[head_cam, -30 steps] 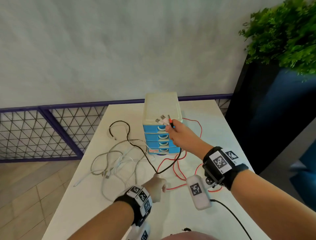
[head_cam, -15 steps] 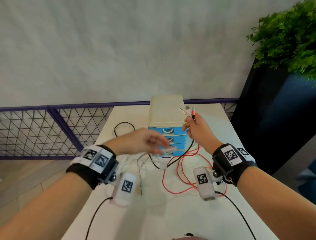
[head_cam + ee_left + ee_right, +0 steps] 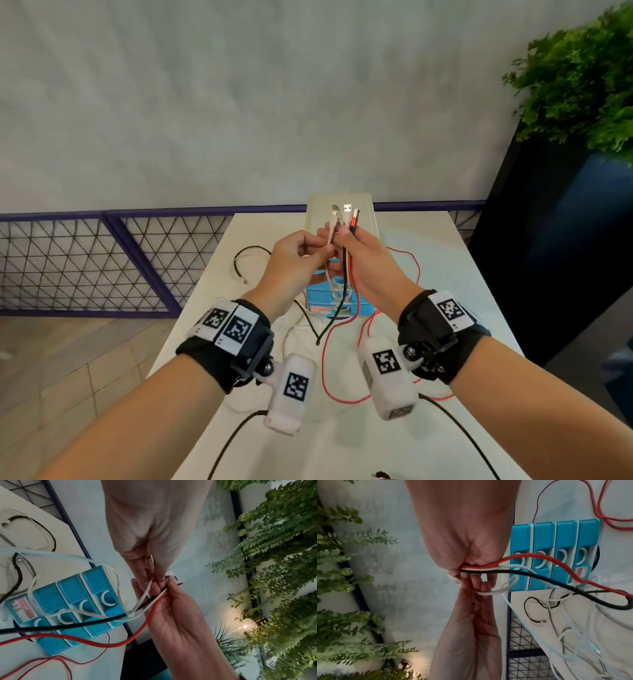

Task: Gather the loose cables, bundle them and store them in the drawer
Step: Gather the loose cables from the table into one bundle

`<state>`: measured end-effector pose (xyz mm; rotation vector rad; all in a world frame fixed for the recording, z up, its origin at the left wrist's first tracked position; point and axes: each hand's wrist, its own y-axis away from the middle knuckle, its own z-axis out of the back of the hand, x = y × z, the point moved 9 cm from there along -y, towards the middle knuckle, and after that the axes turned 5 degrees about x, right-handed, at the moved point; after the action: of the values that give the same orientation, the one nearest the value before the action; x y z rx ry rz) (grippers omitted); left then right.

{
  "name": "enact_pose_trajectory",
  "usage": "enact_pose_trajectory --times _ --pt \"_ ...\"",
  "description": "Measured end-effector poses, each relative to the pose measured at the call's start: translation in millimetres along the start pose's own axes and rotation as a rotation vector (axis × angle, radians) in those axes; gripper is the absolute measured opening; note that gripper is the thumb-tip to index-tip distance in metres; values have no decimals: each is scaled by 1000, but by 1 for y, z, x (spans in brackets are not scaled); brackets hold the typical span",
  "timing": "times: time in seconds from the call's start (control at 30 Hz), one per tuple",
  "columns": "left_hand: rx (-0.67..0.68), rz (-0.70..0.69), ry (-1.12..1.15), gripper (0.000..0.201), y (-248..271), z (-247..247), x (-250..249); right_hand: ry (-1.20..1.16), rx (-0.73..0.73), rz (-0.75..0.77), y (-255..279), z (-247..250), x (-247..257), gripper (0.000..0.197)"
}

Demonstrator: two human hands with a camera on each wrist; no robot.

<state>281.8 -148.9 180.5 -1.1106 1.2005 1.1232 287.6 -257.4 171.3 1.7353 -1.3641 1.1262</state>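
My right hand (image 3: 343, 235) is raised above the blue drawer unit (image 3: 356, 309) and grips the ends of a red cable (image 3: 326, 370), a black cable (image 3: 337, 306) and a white one, their plugs (image 3: 347, 213) sticking up. Beside it my left hand (image 3: 317, 247) pinches another white cable end (image 3: 330, 233). In the left wrist view the white cable (image 3: 143, 595) runs between my left fingers, next to the red cable (image 3: 147, 620) and the black cable (image 3: 68, 626). The right wrist view shows the red cable (image 3: 539, 557) and black cable (image 3: 539, 578) leaving my fist. All drawers (image 3: 539, 536) are closed.
The cables trail down across the white table (image 3: 445, 274), with a black loop (image 3: 239, 263) lying at the back left. A purple mesh fence (image 3: 85, 260) runs behind and left. A dark planter (image 3: 548, 240) with a green plant (image 3: 582, 85) stands to the right.
My left hand has come up from the table with a white cable end and met my right hand. The right hand has lifted its cable ends higher above the drawer unit.
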Motion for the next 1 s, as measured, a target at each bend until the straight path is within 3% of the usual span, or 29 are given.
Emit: enact_pose_trajectory --times 0.17,0.27,0.37,0.6,0.67,0.77,0.87,1.0 --pt "53 -53 -126 8 -1 -13 1 163 -20 -16 -2 1 -2 25" --pt "232 -20 -131 25 0 -35 10 118 -44 54 -6 2 12 23" --pt "349 -54 -152 29 3 -46 9 109 -101 126 -7 8 23 24" --pt "592 -147 -941 23 12 -28 75 14 -391 283 -6 57 58 27" --pt "584 -74 -1126 21 12 -9 102 86 -440 349 -2 65 76 28" --pt "588 228 -1201 20 16 42 152 162 -505 467 8 79 106 27" --pt "518 310 -1321 27 13 74 162 203 -549 488 11 93 116 26" --pt "452 492 -1184 30 6 77 152 262 -522 495 7 88 102 25"
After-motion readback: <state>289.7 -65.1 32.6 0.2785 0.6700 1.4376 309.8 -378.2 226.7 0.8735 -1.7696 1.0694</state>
